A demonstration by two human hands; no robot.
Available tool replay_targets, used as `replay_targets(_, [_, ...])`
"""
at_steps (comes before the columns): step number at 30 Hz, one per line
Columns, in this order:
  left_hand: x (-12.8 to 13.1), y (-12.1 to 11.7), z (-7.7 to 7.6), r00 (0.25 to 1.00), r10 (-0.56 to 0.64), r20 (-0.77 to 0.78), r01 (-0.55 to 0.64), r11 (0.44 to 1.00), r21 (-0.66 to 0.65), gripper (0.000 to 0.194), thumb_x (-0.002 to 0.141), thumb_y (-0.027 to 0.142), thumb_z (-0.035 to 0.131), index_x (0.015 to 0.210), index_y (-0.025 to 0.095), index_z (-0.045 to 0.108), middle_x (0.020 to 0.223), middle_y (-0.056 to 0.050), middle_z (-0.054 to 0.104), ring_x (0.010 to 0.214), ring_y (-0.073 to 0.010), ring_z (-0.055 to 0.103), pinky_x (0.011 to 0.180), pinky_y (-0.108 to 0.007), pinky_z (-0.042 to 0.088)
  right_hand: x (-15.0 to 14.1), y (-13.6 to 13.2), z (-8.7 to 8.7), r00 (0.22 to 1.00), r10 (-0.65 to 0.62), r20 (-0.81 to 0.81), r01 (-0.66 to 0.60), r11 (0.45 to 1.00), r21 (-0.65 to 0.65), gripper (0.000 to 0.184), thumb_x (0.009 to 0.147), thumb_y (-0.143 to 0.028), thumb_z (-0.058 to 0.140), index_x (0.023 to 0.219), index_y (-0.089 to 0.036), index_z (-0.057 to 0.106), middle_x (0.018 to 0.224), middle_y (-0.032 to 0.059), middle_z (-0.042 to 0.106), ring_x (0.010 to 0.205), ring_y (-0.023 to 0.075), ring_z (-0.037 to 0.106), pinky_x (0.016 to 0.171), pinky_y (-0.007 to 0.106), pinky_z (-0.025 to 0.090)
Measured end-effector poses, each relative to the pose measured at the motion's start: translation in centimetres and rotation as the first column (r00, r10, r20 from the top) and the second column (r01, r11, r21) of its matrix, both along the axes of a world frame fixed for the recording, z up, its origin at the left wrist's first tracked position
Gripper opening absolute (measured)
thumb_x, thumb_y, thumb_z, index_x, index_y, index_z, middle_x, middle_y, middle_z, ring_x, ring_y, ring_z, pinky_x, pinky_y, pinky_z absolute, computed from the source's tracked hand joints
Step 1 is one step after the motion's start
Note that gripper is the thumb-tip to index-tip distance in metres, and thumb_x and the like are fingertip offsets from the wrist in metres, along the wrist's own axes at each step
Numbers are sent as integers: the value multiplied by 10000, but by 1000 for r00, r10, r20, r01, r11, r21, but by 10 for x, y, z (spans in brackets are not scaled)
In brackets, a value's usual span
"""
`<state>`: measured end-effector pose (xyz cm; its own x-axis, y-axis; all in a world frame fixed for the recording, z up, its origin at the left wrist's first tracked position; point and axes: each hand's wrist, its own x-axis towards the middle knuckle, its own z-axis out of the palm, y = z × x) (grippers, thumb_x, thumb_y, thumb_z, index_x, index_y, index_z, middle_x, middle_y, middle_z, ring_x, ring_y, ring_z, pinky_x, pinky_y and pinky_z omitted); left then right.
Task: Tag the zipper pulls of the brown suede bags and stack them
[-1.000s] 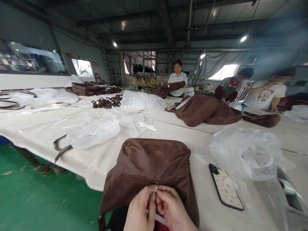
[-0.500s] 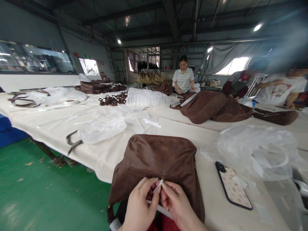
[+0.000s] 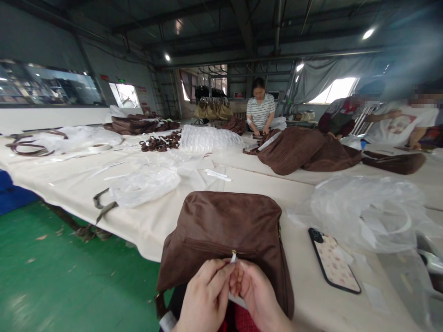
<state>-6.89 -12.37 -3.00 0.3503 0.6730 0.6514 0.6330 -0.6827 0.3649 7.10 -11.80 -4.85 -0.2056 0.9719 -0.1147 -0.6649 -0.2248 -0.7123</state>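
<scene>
A brown leather-look bag point(image 3: 228, 216) lies at the table's near edge, partly over my lap. Across its front runs a zipper whose metal pull point(image 3: 234, 252) has a white strip point(image 3: 233, 258) around it. My left hand point(image 3: 206, 290) is closed, its thumb and fingertips pinching the strip just below the pull. Close against it, my right hand point(image 3: 255, 289) is closed too, with curled fingers at the same strip. The fingertips hide most of the strip between them. Some white material also shows below the hands, partly covered.
A phone in a patterned case point(image 3: 335, 260) lies right of the bag, near crumpled clear plastic point(image 3: 370, 212). More plastic point(image 3: 145, 184) is at left. Brown bags point(image 3: 311, 150) are piled farther back. Across the table point(image 3: 166, 221), a person in a striped shirt point(image 3: 260, 113) works; others stand right.
My fingers have drawn closer together and shifted slightly down around the white strip, hiding more of it. The person across the table has bent forward, both hands lowered to the table.
</scene>
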Motion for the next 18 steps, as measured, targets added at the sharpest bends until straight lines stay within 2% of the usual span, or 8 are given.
replay_targets(3, [1, 1, 1, 997, 3, 80, -1, 1000, -31, 300, 899, 99, 466, 1138, 198, 616, 969, -62, 641, 874, -142, 622, 788, -236, 552, 0, 0, 2, 1000, -2, -17, 1, 999, -36, 310, 756, -422, 659, 707, -117, 685, 604, 26, 597, 529, 101, 508, 541, 214, 406])
replay_targets(5, [1, 2, 0, 998, -3, 61, 4, 1000, -16, 285, 902, 95, 460, 1116, 191, 623, 957, -59, 638, 851, -139, 618, 776, -234, 553, 2, 1, 2, 999, 1, 41, 2, 997, -72, 438, 788, -537, 600, 777, -108, 691, 595, 19, 575, 501, 95, 498, 497, 201, 389])
replay_targets(7, [-1, 3, -2, 1000, -2, -31, 3, 999, 35, 276, 906, 94, 451, 1103, 175, 627, 967, -66, 640, 846, -149, 610, 785, -255, 556, 5, 0, 4, 977, -6, 215, 27, 995, -94, 617, 831, -681, 451, 834, -109, 682, 609, 21, 567, 447, 91, 489, 414, 190, 333])
replay_targets(8, [-3, 3, -3, 996, 4, -93, 3, 998, 70, 275, 909, 98, 448, 1107, 164, 626, 976, -72, 643, 854, -160, 607, 791, -271, 559, 7, 0, 6, 939, -34, 343, 63, 995, -73, 665, 838, -719, 394, 838, -115, 674, 619, 21, 568, 422, 89, 486, 385, 189, 306])
replay_targets(11, [-6, 3, -7, 965, 19, -261, 25, 986, 165, 282, 926, 134, 438, 1148, 129, 612, 1016, -91, 653, 904, -197, 603, 807, -310, 565, 13, -1, 14, 710, -197, 676, 154, 980, 124, 586, 847, -688, 441, 749, -143, 632, 595, 0, 554, 400, 85, 495, 399, 195, 333])
replay_targets(13, [-8, 3, -8, 948, 15, -319, 49, 981, 190, 290, 937, 157, 427, 1162, 117, 606, 1032, -97, 657, 922, -207, 604, 811, -317, 565, 15, 1, 20, 617, -250, 746, 139, 968, 210, 515, 851, -634, 496, 692, -155, 598, 553, -18, 532, 401, 85, 501, 435, 196, 369])
replay_targets(16, [-7, 3, -8, 949, -1, -316, 57, 984, 169, 310, 945, 165, 406, 1186, 136, 599, 1027, -92, 661, 907, -200, 611, 807, -309, 561, 15, 4, 23, 615, -205, 762, 92, 978, 189, 458, 840, -591, 535, 686, -163, 589, 545, -24, 532, 393, 91, 508, 410, 193, 360])
replay_targets(18, [-6, 2, -8, 971, -7, -239, 34, 993, 112, 309, 939, 153, 411, 1180, 173, 603, 1013, -79, 661, 885, -188, 616, 806, -305, 553, 13, 5, 21, 627, -189, 756, 86, 981, 173, 416, 830, -558, 556, 706, -162, 598, 553, -27, 535, 391, 88, 505, 395, 184, 351])
